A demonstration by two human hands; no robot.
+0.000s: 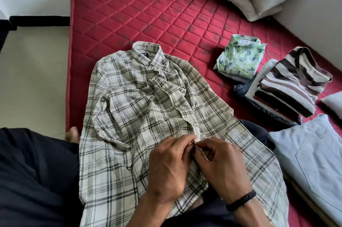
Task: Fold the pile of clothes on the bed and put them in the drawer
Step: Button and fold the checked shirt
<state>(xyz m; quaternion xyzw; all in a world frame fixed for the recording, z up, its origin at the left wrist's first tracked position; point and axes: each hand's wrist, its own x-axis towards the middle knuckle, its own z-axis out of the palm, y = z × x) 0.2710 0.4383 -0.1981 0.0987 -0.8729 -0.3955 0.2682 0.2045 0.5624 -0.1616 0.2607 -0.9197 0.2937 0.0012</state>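
Our left hand and right hand both pinch the plaid shirt placket on our lap, buttoning before folding; next we button upward, folded stack far right.
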